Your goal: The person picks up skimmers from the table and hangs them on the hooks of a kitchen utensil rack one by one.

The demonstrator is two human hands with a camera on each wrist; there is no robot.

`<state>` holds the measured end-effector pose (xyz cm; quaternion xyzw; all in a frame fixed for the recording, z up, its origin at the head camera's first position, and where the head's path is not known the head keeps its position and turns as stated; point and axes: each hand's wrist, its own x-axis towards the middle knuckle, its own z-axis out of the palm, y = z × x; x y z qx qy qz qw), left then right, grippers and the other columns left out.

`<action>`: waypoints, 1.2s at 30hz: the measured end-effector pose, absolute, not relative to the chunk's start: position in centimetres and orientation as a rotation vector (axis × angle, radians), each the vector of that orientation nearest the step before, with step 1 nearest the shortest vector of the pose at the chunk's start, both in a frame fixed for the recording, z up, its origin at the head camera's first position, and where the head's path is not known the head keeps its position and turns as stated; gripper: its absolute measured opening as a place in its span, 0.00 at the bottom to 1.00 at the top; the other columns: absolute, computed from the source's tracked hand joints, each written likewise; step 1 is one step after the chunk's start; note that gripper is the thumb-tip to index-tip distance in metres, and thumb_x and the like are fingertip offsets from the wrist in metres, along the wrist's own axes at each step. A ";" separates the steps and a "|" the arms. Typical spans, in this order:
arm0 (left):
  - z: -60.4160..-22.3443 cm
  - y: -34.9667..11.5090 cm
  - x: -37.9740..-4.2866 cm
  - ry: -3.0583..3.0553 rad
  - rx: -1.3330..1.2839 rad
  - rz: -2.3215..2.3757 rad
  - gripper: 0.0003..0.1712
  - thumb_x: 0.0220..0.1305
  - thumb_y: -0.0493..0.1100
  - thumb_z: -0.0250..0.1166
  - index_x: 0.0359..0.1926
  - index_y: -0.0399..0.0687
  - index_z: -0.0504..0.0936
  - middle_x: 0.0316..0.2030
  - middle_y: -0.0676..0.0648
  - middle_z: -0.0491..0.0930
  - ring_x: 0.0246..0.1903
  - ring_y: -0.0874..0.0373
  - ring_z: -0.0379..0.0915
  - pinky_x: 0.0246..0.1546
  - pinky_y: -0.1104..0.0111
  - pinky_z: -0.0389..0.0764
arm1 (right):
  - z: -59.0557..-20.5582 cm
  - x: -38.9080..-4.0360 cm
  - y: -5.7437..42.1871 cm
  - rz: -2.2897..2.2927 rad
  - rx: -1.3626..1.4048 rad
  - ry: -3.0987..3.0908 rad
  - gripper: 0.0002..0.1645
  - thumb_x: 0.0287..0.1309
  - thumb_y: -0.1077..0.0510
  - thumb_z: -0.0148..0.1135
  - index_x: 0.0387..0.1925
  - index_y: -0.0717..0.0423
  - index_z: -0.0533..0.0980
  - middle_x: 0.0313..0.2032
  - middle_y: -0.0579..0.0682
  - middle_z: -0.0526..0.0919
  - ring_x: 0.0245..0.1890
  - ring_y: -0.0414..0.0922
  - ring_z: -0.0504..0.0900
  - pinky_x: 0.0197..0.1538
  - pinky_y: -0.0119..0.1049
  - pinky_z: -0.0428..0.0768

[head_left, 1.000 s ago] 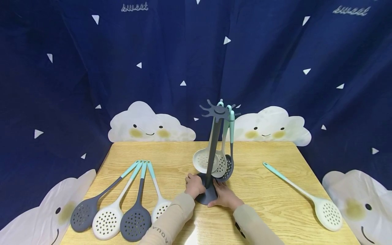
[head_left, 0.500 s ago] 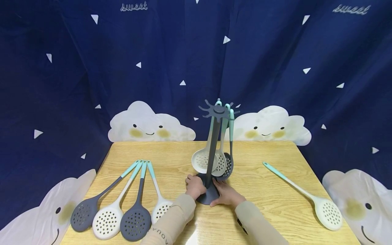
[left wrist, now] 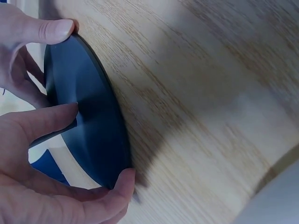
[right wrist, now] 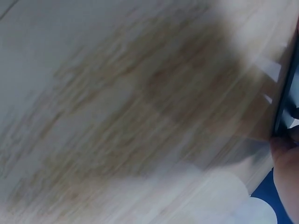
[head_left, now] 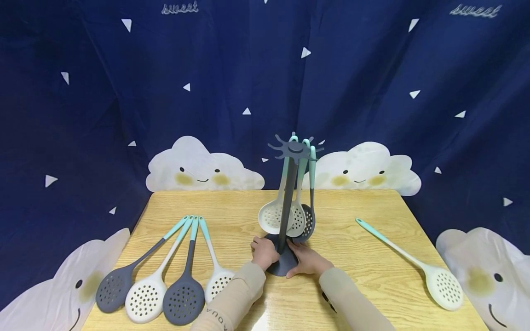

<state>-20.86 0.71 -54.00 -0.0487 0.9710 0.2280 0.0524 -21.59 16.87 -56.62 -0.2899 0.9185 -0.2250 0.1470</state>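
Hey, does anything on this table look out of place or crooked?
Nothing looks spilled or broken. One white skimmer lies alone at the right, apart from four fanned skimmers at the left. The dark stand slants in the head view, perhaps only from the camera angle, and its three hung utensils bunch to one side.

Rack [head_left: 288, 197] stands on table [head_left: 352, 257] — four skimmers [head_left: 183, 299] left, one skimmer [head_left: 444, 287] right.

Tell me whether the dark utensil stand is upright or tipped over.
Upright: on the stand, the hooked top is above the base, with three utensils hanging. The left hand and right hand hold the base.
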 end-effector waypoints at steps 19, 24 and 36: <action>-53.7 1.0 -20.5 2.952 -0.192 0.699 0.21 0.39 0.39 0.70 0.28 0.22 0.75 0.31 0.30 0.62 0.34 0.39 0.59 0.26 0.58 0.72 | -56.7 -22.3 17.3 -0.652 -0.883 2.620 0.64 0.32 0.41 0.73 0.66 0.66 0.52 0.64 0.66 0.55 0.64 0.62 0.54 0.62 0.54 0.58; -53.8 1.1 -20.4 2.956 -0.222 0.731 0.22 0.38 0.38 0.69 0.29 0.20 0.74 0.32 0.30 0.62 0.34 0.39 0.59 0.23 0.58 0.74 | -56.6 -22.4 17.4 -0.651 -0.825 2.604 0.64 0.32 0.40 0.73 0.66 0.63 0.53 0.65 0.66 0.54 0.64 0.62 0.53 0.62 0.54 0.59; -53.8 1.1 -20.3 2.948 -0.258 0.742 0.26 0.38 0.38 0.70 0.33 0.20 0.72 0.32 0.30 0.61 0.33 0.39 0.59 0.23 0.57 0.74 | -57.0 -22.7 17.3 -0.612 -0.864 2.622 0.65 0.31 0.38 0.73 0.67 0.62 0.52 0.64 0.66 0.54 0.64 0.61 0.54 0.61 0.54 0.59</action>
